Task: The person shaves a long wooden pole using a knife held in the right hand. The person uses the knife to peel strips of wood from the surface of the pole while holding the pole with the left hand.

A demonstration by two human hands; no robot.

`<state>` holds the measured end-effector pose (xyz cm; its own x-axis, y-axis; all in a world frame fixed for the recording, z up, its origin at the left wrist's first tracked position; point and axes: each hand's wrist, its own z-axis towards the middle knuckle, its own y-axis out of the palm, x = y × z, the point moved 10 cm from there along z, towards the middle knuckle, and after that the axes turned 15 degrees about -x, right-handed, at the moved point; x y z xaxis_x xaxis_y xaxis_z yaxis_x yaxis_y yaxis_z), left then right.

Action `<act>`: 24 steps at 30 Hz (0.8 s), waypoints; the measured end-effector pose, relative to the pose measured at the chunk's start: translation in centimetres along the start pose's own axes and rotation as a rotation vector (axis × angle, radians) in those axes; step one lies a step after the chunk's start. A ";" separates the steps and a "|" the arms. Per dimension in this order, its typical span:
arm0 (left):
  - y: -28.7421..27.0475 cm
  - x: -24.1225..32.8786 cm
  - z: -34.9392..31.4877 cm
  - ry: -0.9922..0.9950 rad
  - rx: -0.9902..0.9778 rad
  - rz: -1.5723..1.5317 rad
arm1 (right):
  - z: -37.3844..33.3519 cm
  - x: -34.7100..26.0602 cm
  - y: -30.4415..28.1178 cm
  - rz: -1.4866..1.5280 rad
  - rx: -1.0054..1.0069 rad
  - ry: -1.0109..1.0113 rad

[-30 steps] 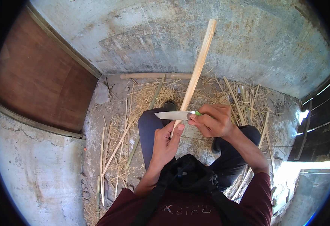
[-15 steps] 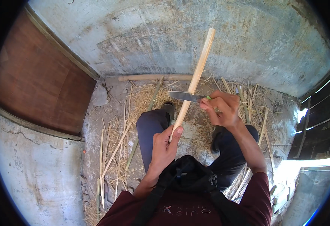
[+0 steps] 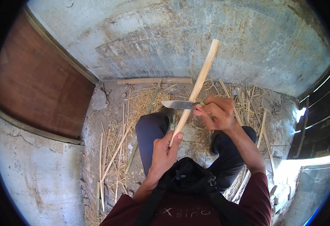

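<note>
My left hand (image 3: 165, 151) is closed round the lower end of a pale bamboo strip (image 3: 203, 75), thumb lying along it. The strip slants up and away to the right, its far end free in the air. In my right hand (image 3: 218, 113) is a knife (image 3: 178, 104), its handle mostly hidden by my fingers, with a bit of green showing near them. The blade lies across the strip around its middle, touching it, tip pointing left.
Straw-like shavings (image 3: 138, 100) and several long split strips (image 3: 116, 158) litter the floor on both sides of my legs. A bamboo pole (image 3: 153, 81) lies along the foot of the concrete wall (image 3: 142, 41). A brown panel (image 3: 37, 79) stands at left, dark slats (image 3: 317, 113) at right.
The knife and my right hand have come slightly toward me along the strip. The strip's far end has dipped lower and a little to the right.
</note>
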<state>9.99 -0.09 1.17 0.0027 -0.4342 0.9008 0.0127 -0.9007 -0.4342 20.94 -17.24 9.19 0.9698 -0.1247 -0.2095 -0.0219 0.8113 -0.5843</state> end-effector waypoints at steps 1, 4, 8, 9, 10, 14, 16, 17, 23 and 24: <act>0.0 -0.3 -0.1 0.002 0.003 0.002 | 0.1 -0.1 0.1 -0.004 -0.014 -0.009; 0.0 -0.6 -0.6 -0.015 0.008 -0.015 | 0.3 -0.2 0.0 -0.024 -0.033 -0.019; -0.1 -1.1 -1.3 -0.021 0.009 -0.020 | -0.1 1.9 -1.1 -0.044 0.018 0.034; -0.2 -1.2 -1.5 -0.032 0.008 -0.011 | -0.1 2.4 -1.4 -0.043 0.035 0.053; -0.3 -1.2 -1.6 -0.042 0.006 -0.002 | -0.2 2.8 -1.6 -0.041 0.044 0.070; -0.3 -1.1 -2.0 -0.023 0.002 0.003 | -0.5 4.2 -2.4 -0.020 0.105 0.120; -0.5 -0.8 -2.1 -0.015 0.004 0.026 | -0.5 4.4 -2.6 -0.020 0.109 0.139; -0.5 -0.8 -2.1 -0.011 0.007 0.038 | -0.4 4.3 -2.4 -0.026 0.092 0.149; -0.5 -1.0 -2.2 -0.034 0.009 0.079 | -0.3 3.0 -1.3 0.015 0.008 0.096; -0.4 -1.0 -2.1 -0.031 0.006 0.086 | -0.2 2.8 -1.1 0.015 -0.007 0.072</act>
<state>7.84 0.65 0.41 0.0354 -0.5092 0.8599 0.0167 -0.8600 -0.5100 23.58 -18.62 9.08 0.9494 -0.1531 -0.2742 -0.0388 0.8093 -0.5862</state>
